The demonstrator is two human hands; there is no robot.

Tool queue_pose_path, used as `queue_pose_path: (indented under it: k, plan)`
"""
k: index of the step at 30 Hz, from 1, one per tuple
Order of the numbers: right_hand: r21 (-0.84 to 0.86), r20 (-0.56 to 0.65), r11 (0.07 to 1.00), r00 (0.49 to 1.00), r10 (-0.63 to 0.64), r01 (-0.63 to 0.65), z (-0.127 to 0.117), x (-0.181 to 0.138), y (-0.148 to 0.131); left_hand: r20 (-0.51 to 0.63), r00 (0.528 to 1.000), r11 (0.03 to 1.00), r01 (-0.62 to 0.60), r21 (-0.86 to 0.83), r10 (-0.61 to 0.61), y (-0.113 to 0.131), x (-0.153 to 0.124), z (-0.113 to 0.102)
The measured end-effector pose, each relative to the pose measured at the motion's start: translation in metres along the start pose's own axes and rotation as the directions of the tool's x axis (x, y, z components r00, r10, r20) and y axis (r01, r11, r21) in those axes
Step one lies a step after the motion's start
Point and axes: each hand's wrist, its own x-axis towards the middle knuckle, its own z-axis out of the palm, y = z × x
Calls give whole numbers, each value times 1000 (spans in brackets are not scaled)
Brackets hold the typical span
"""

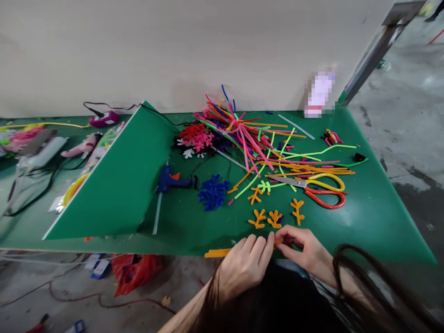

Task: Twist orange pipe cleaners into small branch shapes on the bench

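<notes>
From my feed, the right hand (301, 249) is pinching an orange pipe cleaner (217, 253) that runs across to the left hand (244, 266), closed around it, a grip that seems to stop it slipping; forked orange pieces (274, 218) sit just beyond within easy reach, then scissors (312, 185) further up the table (381, 222)

Straight orange pipe cleaner (217, 253), its middle hidden

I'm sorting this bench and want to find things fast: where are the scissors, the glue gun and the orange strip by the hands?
Scissors (310, 196): head view, on the red handle.
Glue gun (168, 181): head view, on the blue body.
Orange strip (218, 253): head view, on its end left of the hands.
</notes>
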Motion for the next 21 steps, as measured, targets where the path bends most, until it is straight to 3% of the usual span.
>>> queue_pose_path:
  k: [6,10,12,15,17,18,19,21]
  plan:
    - [-153,12,984,996,-89,89,-4,-2,1,-57,994,995,-90,41,92,0,-1,3]
    - [-237,8,939,967,-253,248,-6,-4,0,-30,998,996,-56,74,58,4,-1,7]
    - [-263,35,898,934,-356,352,-8,-5,-1,45,998,999,-35,-32,36,3,2,5]
    - [-257,111,828,866,-487,499,-12,-5,-5,169,986,917,64,-393,3,-2,6,-6]
    - [-220,145,775,805,-575,593,-15,-6,-8,298,954,684,230,-692,-20,-6,8,-14]
    - [-193,149,750,775,-614,632,-16,-6,-10,383,924,490,341,-802,-16,-7,8,-17]
    - [-164,147,729,747,-649,665,-16,-5,-11,472,881,262,452,-852,15,-7,7,-18]
    - [-98,124,689,695,-708,718,-13,-4,-10,589,803,-137,596,-791,93,0,5,-14]
